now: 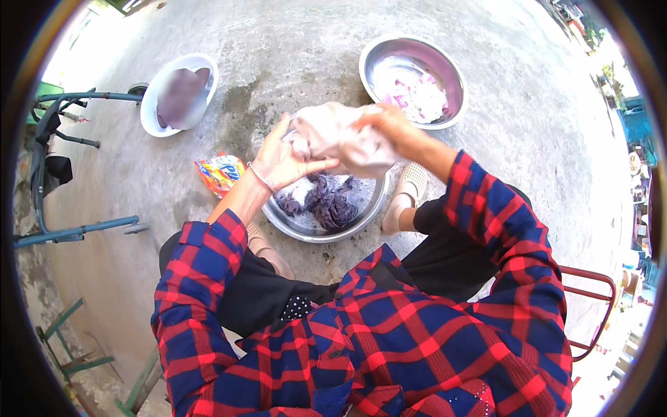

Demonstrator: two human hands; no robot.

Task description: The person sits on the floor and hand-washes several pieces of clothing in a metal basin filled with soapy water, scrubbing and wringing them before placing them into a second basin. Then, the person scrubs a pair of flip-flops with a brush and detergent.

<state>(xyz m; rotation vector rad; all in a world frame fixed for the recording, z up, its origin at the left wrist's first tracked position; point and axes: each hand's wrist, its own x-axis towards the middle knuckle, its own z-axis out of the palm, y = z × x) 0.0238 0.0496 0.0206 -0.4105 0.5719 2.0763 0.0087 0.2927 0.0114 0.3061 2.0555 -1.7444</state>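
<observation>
Pale pink cloth: bunched, blurred, up off the floor between both hands [clock centred on it, 12 = top of view]. The pale pink cloth (347, 142) sits right of the left palm, left of the right knuckles, touching both.
Left hand: left hand (283, 161) at 8–9 o'clock, about half open. Fingers point up along the cloth's left edge, thumb stretched under its lower edge; loose hold on the cloth. Thin bracelet (262, 178) on the wrist.
Right hand: right hand (394, 129) at 3 o'clock, fingers curled over the cloth's upper right, gripping it. Fingertips partly lost in blur.
Wash basin: round metal basin (316, 238) at 6 o'clock, below the hands, far rim hidden by them. Dark purple garment (335, 210) crumpled inside, white suds (300, 189) around it.
Packet: orange, white and blue plastic packet (221, 174) between 8 and 9, left of the basin, near the left forearm.
Second basin: wider-looking metal bowl (455, 76) between 1 and 2, pink-and-white cloth (420, 97) in it.
White tub: oval white tub (210, 66) between 9 and 10, mauve bundle (184, 97) inside, blurred.
Feet: beige perforated shoes (411, 184) at 4 and 7, either side of the wash basin.
Edges: blue tubular frame (87, 233) toward 9, red tubular frame (590, 274) at 4.
Ground: grey concrete floor (299, 42), damp patches near 10.
</observation>
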